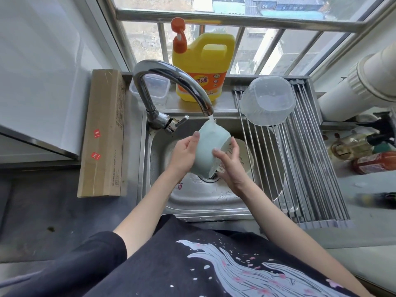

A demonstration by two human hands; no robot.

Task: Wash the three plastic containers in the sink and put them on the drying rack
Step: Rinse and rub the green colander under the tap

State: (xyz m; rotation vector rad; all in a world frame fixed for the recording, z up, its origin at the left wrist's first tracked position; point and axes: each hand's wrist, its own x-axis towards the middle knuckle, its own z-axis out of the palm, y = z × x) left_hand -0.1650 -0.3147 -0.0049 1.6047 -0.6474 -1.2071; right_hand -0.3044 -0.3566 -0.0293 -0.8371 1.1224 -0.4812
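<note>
- The pale green container [209, 151] is over the middle of the sink [201, 196], tipped on its side with its base towards the person and its mouth up towards the tap [171, 82], whose stream lands on its upper rim.
- The left hand [184, 155] grips its left wall, fingers curled round it and thumb up near the rim; the right hand [230, 166] presses against the lower right side, fingers lying mostly straight along the wall rather than wrapped.
- My guess is this is the rinse of the second container, since a clear container [267, 101] already sits upside down on the drying rack [300, 168].
- A third, whitish container [243, 153] lies in the sink just behind the right hand, printed side showing, apparently not yet washed.
- The rack lies to the right of the sink, its rods running away from the person; the right hand is the nearer one to it.
- The far end of the rack is taken by the clear container, while the near stretch of rods shows bare, so the green one would probably go there, lifted clear of the sink's right edge.
- Further out: a yellow detergent jug [202, 67] and a small clear box [155, 88] stand on the ledge behind the tap, a cardboard box [102, 133] on the bench to the left, and bottles [364, 153] lie beyond the rack.
</note>
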